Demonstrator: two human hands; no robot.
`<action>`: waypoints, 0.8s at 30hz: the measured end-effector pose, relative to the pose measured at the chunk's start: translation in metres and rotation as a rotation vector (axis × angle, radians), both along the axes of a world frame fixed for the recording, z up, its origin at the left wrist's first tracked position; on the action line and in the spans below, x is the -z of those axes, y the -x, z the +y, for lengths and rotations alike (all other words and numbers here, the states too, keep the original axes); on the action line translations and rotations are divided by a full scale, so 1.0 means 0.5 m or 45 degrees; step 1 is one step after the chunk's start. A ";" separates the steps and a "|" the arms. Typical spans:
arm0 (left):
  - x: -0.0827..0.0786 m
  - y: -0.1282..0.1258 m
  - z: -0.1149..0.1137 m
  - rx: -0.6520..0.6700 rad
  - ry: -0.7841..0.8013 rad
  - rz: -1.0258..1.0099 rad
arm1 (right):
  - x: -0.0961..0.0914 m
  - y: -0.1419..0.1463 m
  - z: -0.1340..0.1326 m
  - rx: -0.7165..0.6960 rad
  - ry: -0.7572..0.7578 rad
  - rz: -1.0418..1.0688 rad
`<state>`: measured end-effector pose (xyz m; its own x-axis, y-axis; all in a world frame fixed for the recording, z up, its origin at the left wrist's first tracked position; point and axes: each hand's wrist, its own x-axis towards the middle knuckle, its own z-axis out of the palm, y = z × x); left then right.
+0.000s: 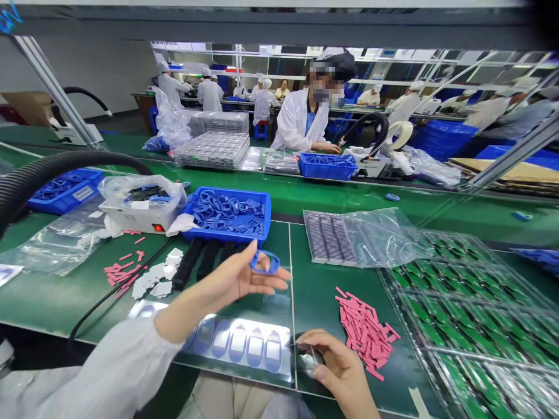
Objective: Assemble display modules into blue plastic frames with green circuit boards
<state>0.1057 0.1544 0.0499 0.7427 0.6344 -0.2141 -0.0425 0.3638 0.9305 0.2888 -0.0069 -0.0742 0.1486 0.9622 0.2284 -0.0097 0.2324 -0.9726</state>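
As the left hand (238, 280) pinches a blue frame (265, 263), axis nine-to-three, the right hand (339, 365) lies at five o'clock. Its fingers nip a small shiny piece (311, 356).

Head camera, single view.
We look forward and down, close over the green bench (323, 302); a co-worker (297, 122) faces us at 12 o'clock.

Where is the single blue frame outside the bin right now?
In the head view, the blue frame is near the centre, held in the fingers of the left hand, just in front of the blue bin of similar frames.
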 end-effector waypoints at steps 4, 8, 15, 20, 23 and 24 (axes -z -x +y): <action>0.033 0.013 -0.095 -0.018 0.525 -0.335 | -0.008 0.003 0.001 0.042 0.009 0.007; 0.062 0.024 -0.147 -0.150 0.667 -0.387 | -0.001 -0.005 0.003 0.132 0.000 0.016; 0.139 0.013 -0.250 -0.249 0.321 0.029 | -0.032 0.044 -0.012 0.441 0.022 -0.038; 0.188 -0.008 -0.329 -0.339 0.119 0.220 | -0.087 0.149 -0.019 0.362 -0.076 -0.351; 0.196 -0.003 -0.350 -0.397 0.081 0.193 | -0.091 0.179 -0.022 0.463 -0.070 -0.365; 0.197 0.001 -0.353 -0.426 0.045 0.149 | -0.090 0.181 -0.022 0.515 -0.016 -0.295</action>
